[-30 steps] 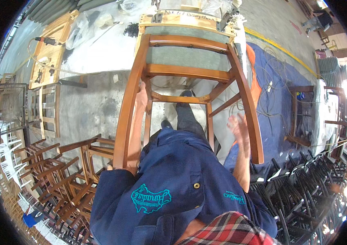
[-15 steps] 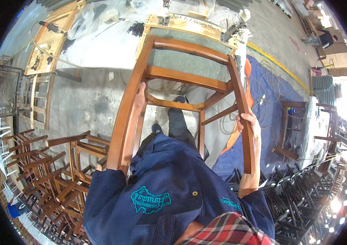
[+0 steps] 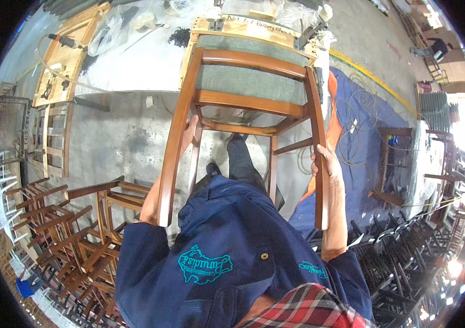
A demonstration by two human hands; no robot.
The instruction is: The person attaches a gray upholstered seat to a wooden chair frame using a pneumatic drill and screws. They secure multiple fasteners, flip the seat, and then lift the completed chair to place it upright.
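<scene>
A brown wooden chair [image 3: 251,104] with a grey-green padded panel [image 3: 249,82] is between my two hands, its long posts pointing toward me. My left hand [image 3: 189,133] is closed on the left post; the post hides part of the hand. Round the right post [image 3: 316,142] my right hand [image 3: 328,164] is wrapped, fingers on its inner side. The far part of the chair is up against a pale wooden jig [image 3: 249,26] on the bench; whether it rests on it I cannot tell.
Stacked wooden chair frames [image 3: 93,224] stand at left, dark frames [image 3: 402,262] at lower right. A white-covered bench [image 3: 134,65] is ahead, with a power tool [image 3: 65,41] at far left. Blue sheeting [image 3: 363,158] and a loose hose lie at right. Another person [image 3: 437,49] is far off.
The chair has tilted a little, and the near ends of its posts have shifted, the left one to the right, the right one leftward. Both hands keep their hold.
</scene>
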